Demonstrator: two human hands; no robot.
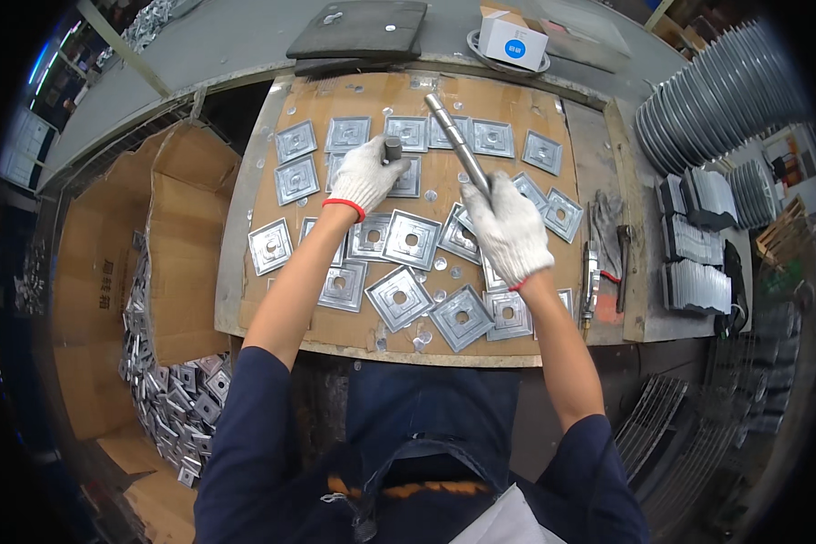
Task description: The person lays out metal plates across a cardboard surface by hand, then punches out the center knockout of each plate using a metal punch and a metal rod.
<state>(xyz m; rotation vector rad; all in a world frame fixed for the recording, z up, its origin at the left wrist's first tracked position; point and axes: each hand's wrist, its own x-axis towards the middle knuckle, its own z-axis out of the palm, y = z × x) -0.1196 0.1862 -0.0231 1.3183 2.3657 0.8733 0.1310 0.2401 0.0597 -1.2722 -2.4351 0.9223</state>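
Observation:
My left hand [364,175], in a white glove with a red cuff, is closed around a short dark metal cylinder [393,149] held upright over the square plates. My right hand [508,228], gloved the same way, grips the lower end of a long grey metal rod [455,143] that slants up and to the left. Both hands hover above a wooden board [519,102] covered with several square silver metal plates [412,239], each with a centre hole. Small round metal slugs [440,264] lie scattered among the plates.
A cardboard box [187,238] at my left holds a heap of the same plates [179,402]. Stacks of plates [695,286] and ribbed metal parts [716,97] stand at the right. Hand tools [592,272] lie on the board's right edge. A dark pad [361,29] and a white box [511,40] lie behind.

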